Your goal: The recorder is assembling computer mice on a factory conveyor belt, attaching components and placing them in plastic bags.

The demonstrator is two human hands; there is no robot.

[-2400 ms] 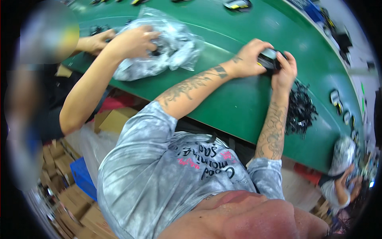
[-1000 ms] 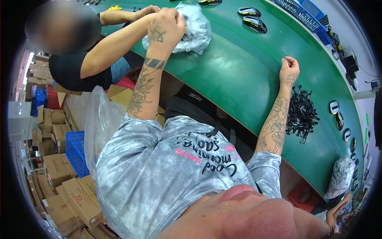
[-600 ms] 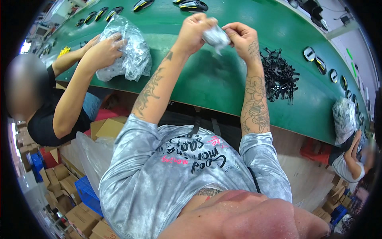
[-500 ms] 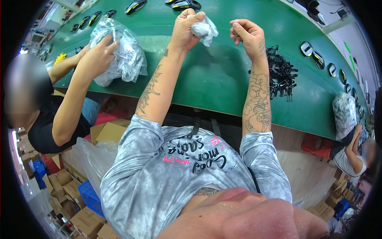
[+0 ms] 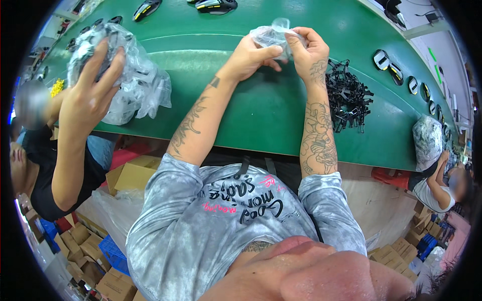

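A small crumpled clear plastic bag (image 5: 271, 36) is held up over the green table between my two hands. My left hand (image 5: 253, 56) grips its left side, thumb pointing right and some fingers hidden behind the film. On the other side, my right hand (image 5: 310, 51) pinches the bag between thumb and fingers. What the bag contains, if anything, I cannot make out. Just right of my right wrist lies a tangled heap of small black plastic parts (image 5: 346, 96).
At left, a co-worker's hand (image 5: 95, 90) handles a large clear bag (image 5: 135, 95) of parts. Black-and-yellow devices (image 5: 217, 6) line the far side of the green table (image 5: 251, 120). Another filled bag (image 5: 427, 140) stands at the right edge, beside another person. Cardboard boxes (image 5: 114, 285) sit lower left.
My right hand has moved up to the bag and taken hold of it. My left hand has shifted right and slightly down. The left co-worker's hand has lifted part of the large bag leftward.
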